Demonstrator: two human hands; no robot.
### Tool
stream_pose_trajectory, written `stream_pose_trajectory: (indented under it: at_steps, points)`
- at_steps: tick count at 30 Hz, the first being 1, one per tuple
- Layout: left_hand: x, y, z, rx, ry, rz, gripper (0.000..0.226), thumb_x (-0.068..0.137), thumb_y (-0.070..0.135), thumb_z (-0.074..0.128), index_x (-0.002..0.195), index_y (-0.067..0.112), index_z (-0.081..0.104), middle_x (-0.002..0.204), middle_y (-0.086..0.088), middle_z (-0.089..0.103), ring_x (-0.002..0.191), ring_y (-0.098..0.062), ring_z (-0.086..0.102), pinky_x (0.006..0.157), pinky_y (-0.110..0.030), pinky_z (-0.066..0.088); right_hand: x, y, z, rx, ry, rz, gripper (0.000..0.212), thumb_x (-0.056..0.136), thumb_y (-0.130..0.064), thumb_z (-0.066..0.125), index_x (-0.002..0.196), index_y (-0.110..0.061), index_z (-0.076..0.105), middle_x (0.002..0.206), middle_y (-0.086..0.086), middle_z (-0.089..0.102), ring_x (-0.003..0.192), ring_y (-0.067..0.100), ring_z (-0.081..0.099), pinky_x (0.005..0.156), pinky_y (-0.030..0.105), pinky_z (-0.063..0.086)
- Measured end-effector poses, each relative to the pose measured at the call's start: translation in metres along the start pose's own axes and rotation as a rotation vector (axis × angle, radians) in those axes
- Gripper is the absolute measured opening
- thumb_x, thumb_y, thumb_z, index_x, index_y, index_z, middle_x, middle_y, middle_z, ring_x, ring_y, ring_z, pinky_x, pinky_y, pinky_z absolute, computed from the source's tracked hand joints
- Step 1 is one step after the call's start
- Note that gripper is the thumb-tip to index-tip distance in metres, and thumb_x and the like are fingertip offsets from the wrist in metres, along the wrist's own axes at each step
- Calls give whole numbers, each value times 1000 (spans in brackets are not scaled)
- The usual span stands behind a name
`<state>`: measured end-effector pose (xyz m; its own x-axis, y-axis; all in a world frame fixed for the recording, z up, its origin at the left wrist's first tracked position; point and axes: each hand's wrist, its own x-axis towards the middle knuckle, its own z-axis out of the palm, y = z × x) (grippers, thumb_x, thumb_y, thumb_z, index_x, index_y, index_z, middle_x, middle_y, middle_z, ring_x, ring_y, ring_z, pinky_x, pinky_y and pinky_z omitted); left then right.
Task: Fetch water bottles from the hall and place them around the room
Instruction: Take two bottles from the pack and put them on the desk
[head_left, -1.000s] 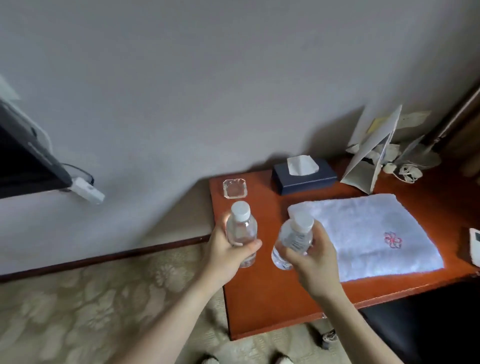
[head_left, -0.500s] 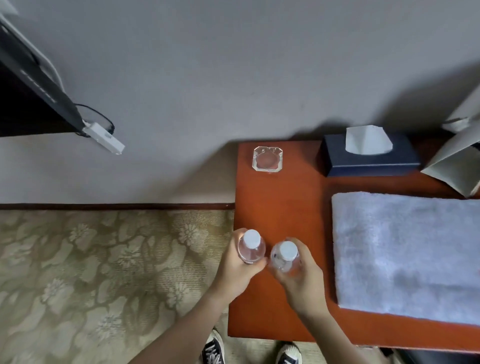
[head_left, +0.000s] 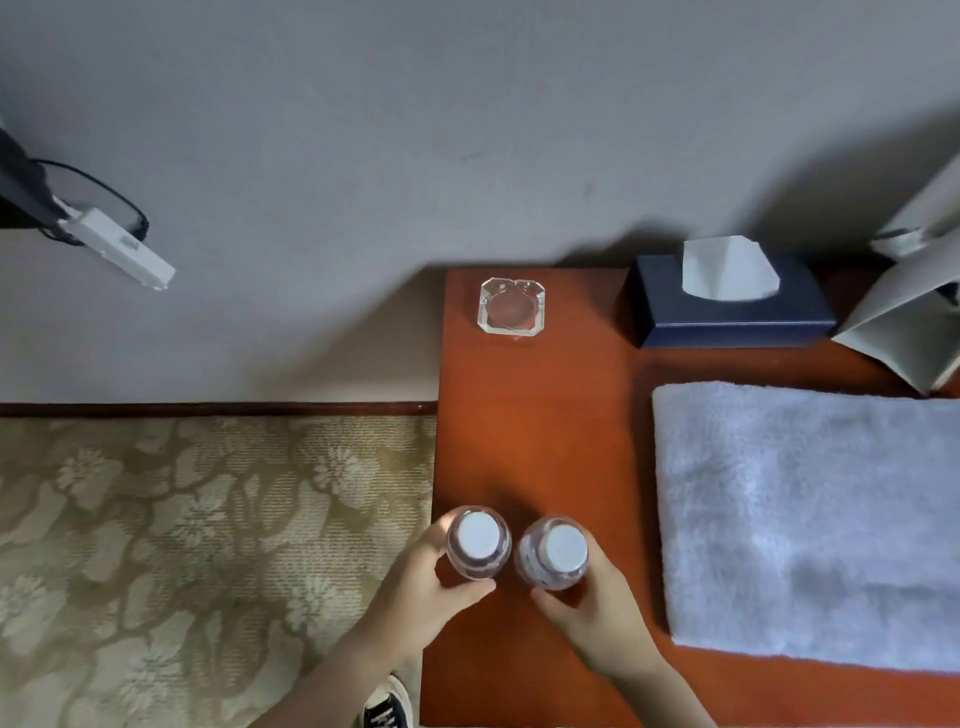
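Two small clear water bottles with white caps stand upright side by side near the left front corner of the red-brown table (head_left: 545, 426). My left hand (head_left: 421, 592) is wrapped around the left bottle (head_left: 478, 543). My right hand (head_left: 597, 608) holds the right bottle (head_left: 553, 553) from behind and from the right. I look almost straight down on the caps, so the bottle bases are hidden and I cannot tell whether they rest on the table.
A glass ashtray (head_left: 511, 306) sits at the table's back left corner. A dark blue tissue box (head_left: 727, 306) stands by the wall, white folded cards (head_left: 904, 332) at far right. A white folded towel (head_left: 810, 519) covers the table's right part. Patterned carpet (head_left: 208, 545) lies left.
Both hands brought the bottles down and toward the table's front left corner. The view tipped further downward, so I now see the caps from above.
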<state>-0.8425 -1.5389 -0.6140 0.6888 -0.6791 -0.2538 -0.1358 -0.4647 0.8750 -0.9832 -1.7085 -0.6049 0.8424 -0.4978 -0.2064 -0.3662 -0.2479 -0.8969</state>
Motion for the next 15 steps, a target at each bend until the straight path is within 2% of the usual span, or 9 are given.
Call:
stream_pose_trajectory:
  at_steps: [3, 6, 10, 13, 15]
  points:
    - [14, -3, -2, 24, -23, 31, 60, 70, 31, 87, 123, 35, 59, 112, 28, 67, 109, 3, 62, 99, -27, 49, 13, 6, -3, -43, 4, -14, 61, 66, -34, 82, 117, -51, 54, 118, -27, 63, 112, -2, 61, 95, 15, 45]
    - [35, 0, 0, -20, 13, 54, 60, 72, 30, 86, 126, 26, 59, 114, 27, 66, 112, 4, 60, 101, -24, 47, 31, 12, 7, -32, 82, 1, 61, 63, -31, 88, 114, -43, 56, 113, -25, 64, 109, -2, 60, 92, 15, 46]
    - [82, 6, -1, -93, 66, 127, 62, 73, 29, 83, 129, 19, 57, 118, 16, 68, 113, 0, 62, 99, -21, 47, 81, 11, 16, -28, 245, -26, 62, 66, -36, 88, 119, -30, 55, 109, -16, 65, 102, 1, 62, 84, 16, 48]
    - [119, 12, -3, -122, 132, 163, 61, 73, 34, 80, 127, 24, 55, 123, 13, 67, 116, -3, 61, 100, -23, 46, 122, 2, 13, -55, 321, -45, 60, 68, -42, 86, 116, -32, 52, 108, -17, 61, 99, -1, 59, 78, 12, 45]
    - [145, 13, -5, -125, 180, 181, 57, 75, 27, 82, 125, 30, 55, 123, 14, 66, 115, 0, 61, 99, -23, 47, 151, -2, 14, -119, 366, -38, 55, 69, -46, 83, 111, -34, 50, 103, -18, 56, 97, 1, 57, 73, 16, 43]
